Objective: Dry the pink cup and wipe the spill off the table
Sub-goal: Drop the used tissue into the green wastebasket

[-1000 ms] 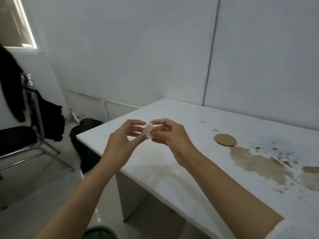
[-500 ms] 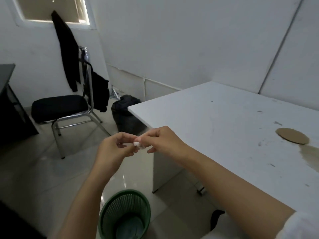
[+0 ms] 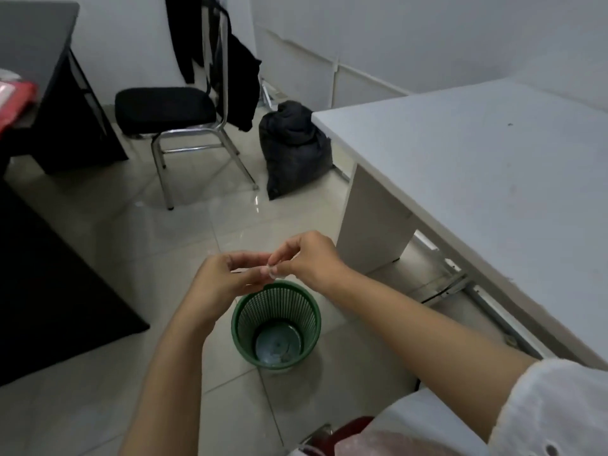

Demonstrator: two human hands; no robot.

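I see my left hand (image 3: 223,281) and right hand (image 3: 309,258) pinching 1 white wad (image 3: 272,273); green bin (image 3: 240,337) at 6 o'clock.

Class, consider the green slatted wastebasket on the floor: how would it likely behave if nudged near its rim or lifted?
The green wastebasket is probably light: thin slatted walls, almost nothing inside. It narrows toward its base, so a rim nudge might tip it. On the glossy floor tiles it would likely slide easily.
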